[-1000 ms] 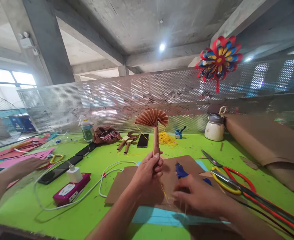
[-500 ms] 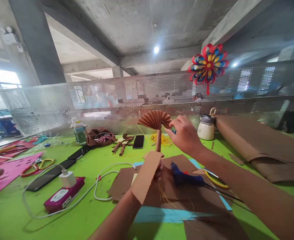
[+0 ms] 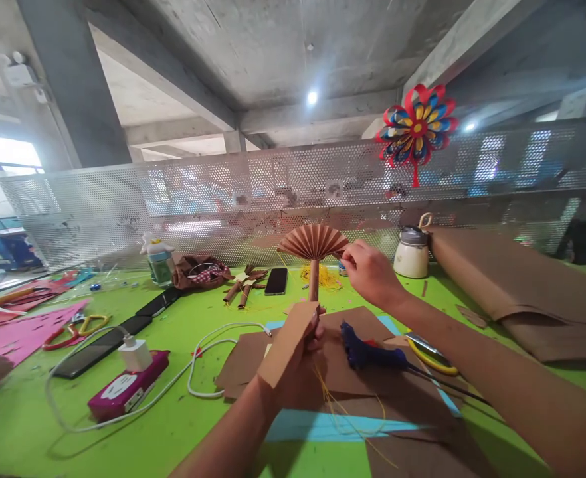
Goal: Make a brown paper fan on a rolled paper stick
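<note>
In the head view, the brown paper fan stands upright above the desk, its stem running almost vertically down into the left hand, whose fingers look wrapped around the lower end, though a brown paper strip hides much of them. The right hand is the nearer one to the pleats, just beside their right tip, its thumb and fingertips pressed together and seemingly pinching that edge, so the stem lies below and left of those fingers

Right of the fan, a glue gun (corded) blocks passage.
</note>
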{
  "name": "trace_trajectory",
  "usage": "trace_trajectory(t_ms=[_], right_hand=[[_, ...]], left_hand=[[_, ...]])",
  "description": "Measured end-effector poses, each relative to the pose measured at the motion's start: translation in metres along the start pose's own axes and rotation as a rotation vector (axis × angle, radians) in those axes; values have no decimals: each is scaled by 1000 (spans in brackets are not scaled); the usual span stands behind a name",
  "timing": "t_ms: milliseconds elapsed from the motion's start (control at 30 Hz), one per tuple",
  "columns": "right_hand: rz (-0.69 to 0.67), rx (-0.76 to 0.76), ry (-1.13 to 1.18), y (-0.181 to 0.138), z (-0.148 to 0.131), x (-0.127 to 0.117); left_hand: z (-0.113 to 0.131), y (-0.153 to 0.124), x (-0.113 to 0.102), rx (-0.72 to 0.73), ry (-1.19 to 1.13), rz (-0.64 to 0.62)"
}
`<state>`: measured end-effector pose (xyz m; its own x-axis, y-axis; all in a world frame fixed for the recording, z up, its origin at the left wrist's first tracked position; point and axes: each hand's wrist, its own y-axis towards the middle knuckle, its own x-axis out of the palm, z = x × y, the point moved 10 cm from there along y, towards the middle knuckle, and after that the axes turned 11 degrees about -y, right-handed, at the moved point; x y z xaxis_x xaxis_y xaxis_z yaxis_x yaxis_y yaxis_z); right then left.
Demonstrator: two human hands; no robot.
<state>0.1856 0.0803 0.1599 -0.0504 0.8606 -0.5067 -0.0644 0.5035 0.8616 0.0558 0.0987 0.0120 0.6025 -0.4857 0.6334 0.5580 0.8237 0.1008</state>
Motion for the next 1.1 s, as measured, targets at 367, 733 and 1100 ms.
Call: trace_trajectory(t_ms=[367, 733, 1100], right_hand=[[-27, -149, -67, -28, -32, 9], [9, -114, -120, -42, -45, 22], [9, -204, -196, -45, -65, 21]], left_hand=[[0, -2, 1, -18, -86, -15], [1, -4, 2, -11, -40, 1], [4, -3, 3, -1, -44, 27]])
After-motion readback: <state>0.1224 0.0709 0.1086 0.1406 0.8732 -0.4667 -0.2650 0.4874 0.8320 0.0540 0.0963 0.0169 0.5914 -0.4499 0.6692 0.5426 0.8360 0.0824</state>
